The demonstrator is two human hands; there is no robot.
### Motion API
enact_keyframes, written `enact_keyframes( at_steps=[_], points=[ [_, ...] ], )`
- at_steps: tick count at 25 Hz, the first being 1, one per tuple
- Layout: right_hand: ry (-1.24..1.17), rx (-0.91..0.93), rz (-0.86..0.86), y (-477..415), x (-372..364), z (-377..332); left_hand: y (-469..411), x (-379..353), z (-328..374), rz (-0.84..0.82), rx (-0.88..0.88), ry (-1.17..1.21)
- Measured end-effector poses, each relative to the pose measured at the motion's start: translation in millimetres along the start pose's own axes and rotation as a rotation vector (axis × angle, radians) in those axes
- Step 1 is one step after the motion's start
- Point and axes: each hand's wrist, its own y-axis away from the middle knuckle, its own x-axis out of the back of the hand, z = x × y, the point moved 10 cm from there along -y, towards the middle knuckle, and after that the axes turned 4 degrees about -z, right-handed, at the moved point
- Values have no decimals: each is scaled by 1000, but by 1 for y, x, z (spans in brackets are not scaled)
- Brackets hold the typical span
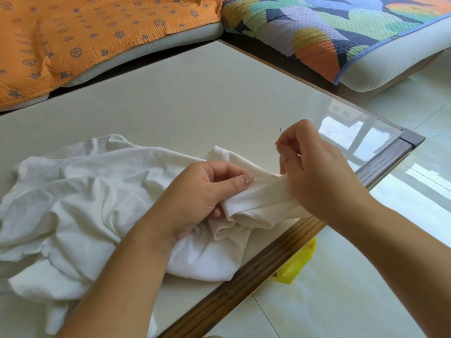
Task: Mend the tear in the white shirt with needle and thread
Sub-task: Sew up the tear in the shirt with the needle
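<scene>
1. The white shirt (97,191) lies crumpled on the near-left part of the table (195,93). One bunched section is lifted toward the near right edge, btwn the two hands.
2. The left hand (202,198) grips that bunched fold, thumb on top and fingers curled under, pulling it taut toward the right.
3. The right hand (314,172) pinches the needle (281,132) btwn thumb & forefinger, tip pointing up and away. Its lower fingers touch the stretched cloth.
4. Thread: too fine to make out. The tear itself isn't visible either, prob. hidden in the fold.
5. Handling, as a judgement: the fabric looks light, soft and limp, w/ no stiffness. It should sag unless held taut, so the best hold is close on either side of the tear. The needle is thin, slippery and sharp, and needs a firm pinch mid-shaft.
6. Labels/writing: no brand or tag is readable on the shirt. The orange cushion (85,32) at far left carries small printed motifs, not legible as text. The multicolour cushion (341,28) at far right and the yellow object (297,264) on the floor show no writing.
</scene>
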Motion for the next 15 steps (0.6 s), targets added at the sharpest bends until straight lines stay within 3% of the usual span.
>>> enact_keyframes(
  at_steps=[11,13,15],
  points=[
    [29,17,0,2,4,6,-2,-3,-7,5,32,-6],
    [62,70,97,6,18,-4,-2,-3,-5,7,13,4],
    [-84,128,195,14,35,-16,-2,-3,-3,1,-10,-5]
  ],
)
